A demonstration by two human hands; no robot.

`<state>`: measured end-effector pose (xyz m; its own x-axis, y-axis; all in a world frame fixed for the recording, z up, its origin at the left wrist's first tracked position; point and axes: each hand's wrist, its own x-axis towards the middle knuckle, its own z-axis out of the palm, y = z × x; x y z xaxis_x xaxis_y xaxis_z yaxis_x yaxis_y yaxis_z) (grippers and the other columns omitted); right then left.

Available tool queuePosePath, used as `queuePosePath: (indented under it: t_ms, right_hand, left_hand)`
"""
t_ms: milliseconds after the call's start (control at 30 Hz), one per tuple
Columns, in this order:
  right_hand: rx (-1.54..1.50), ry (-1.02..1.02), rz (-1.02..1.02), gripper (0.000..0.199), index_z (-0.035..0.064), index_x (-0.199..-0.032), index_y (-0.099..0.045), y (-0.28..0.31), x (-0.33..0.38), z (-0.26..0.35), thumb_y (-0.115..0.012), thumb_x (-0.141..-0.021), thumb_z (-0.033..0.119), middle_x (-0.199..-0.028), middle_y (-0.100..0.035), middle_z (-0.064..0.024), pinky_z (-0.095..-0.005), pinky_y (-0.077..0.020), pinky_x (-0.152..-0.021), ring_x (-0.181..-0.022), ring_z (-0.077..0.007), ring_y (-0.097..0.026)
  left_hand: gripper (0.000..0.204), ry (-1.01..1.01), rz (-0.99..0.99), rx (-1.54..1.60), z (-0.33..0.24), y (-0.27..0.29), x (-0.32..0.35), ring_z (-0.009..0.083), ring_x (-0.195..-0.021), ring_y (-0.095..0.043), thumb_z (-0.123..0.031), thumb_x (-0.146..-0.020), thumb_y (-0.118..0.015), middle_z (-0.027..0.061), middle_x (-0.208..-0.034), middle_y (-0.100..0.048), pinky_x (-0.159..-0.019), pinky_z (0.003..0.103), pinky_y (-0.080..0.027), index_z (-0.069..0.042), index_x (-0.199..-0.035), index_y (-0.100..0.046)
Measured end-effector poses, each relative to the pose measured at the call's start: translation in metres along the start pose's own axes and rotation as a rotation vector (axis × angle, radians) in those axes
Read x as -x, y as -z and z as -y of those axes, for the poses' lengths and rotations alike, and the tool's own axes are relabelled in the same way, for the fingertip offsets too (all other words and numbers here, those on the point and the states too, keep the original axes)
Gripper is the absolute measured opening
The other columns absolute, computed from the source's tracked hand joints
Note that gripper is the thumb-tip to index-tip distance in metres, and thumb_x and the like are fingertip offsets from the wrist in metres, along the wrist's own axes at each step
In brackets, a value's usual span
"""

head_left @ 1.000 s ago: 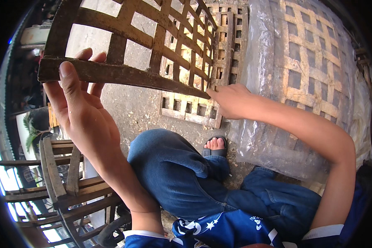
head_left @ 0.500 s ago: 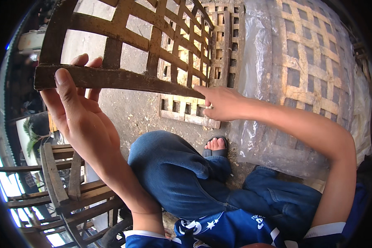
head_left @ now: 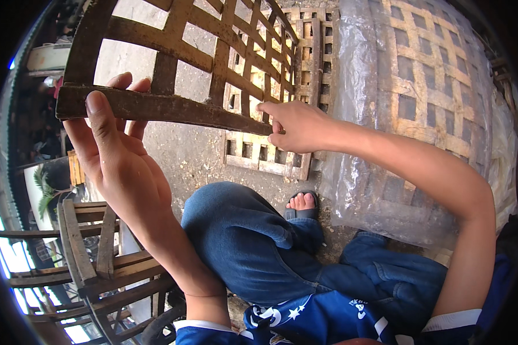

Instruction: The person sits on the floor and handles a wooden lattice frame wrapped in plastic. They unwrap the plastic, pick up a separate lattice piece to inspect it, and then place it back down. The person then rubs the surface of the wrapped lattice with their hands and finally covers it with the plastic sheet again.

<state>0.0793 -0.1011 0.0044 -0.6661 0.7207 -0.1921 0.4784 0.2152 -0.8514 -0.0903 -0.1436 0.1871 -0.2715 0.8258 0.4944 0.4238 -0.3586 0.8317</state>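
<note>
A wooden lattice panel (head_left: 207,60) of crossed slats is held up in front of me, tilted, its near rail running from left to right. My left hand (head_left: 118,132) grips that rail near its left end, thumb on the near face and fingertips showing behind it. At the rail's right end my right hand (head_left: 296,126) holds the corner, index finger stretched along the slats and thumb below. Some of its fingers are hidden. Beneath, on the ground, lies another wooden lattice panel (head_left: 270,167), partly covered from view by the raised one.
To the right, a large lattice stack (head_left: 411,103) lies wrapped in clear plastic sheet (head_left: 354,144). A wooden slatted rack (head_left: 106,253) stands at lower left. My sandalled foot (head_left: 302,202) rests on the speckled concrete floor (head_left: 184,155) beside the lower panel.
The raised panel has shifted slightly, its left end a little up and to the right. Both hands moved with it; my right hand slid a bit left and up at the corner.
</note>
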Motion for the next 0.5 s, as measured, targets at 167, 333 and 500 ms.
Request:
queuePosePath:
  t_ms: [167, 333, 500]
  right_hand:
    - [-0.091, 0.066, 0.088, 0.063, 0.0046, -0.146, -0.050, -0.004, -0.001, -0.014, -0.065, -0.085, 0.013, -0.097, -0.074, -0.0155, -0.0410, -0.0560, -0.081, -0.084, -0.0300, -0.072]
    - [0.095, 0.057, 0.073, 0.063, 0.0059, -0.145, -0.050, 0.016, -0.005, -0.021, -0.069, -0.085, 0.013, -0.098, -0.074, -0.0145, -0.0410, -0.0554, -0.082, -0.086, -0.0299, -0.072]
    - [0.140, 0.271, -0.199, 0.049, 0.0071, -0.130, -0.060, -0.003, 0.002, -0.032, -0.073, -0.084, 0.015, -0.094, -0.073, -0.0126, -0.0413, -0.0555, -0.078, -0.086, -0.0299, -0.072]
  left_hand:
    - [0.043, 0.008, -0.002, -0.014, -0.001, -0.002, 0.001, 0.0277, -0.103, -0.073, -0.034, -0.108, -0.056, 0.0170, -0.118, -0.070, -0.089, 0.041, -0.057, -0.011, -0.143, -0.047]
    - [0.042, -0.011, 0.017, 0.003, -0.002, -0.003, 0.001, 0.0273, -0.103, -0.073, -0.034, -0.108, -0.056, 0.0169, -0.118, -0.070, -0.089, 0.041, -0.057, -0.010, -0.142, -0.047]
    - [0.040, 0.002, 0.000, 0.004, -0.001, -0.005, 0.000, 0.0269, -0.103, -0.073, -0.033, -0.108, -0.056, 0.0164, -0.117, -0.070, -0.089, 0.040, -0.057, -0.010, -0.140, -0.049]
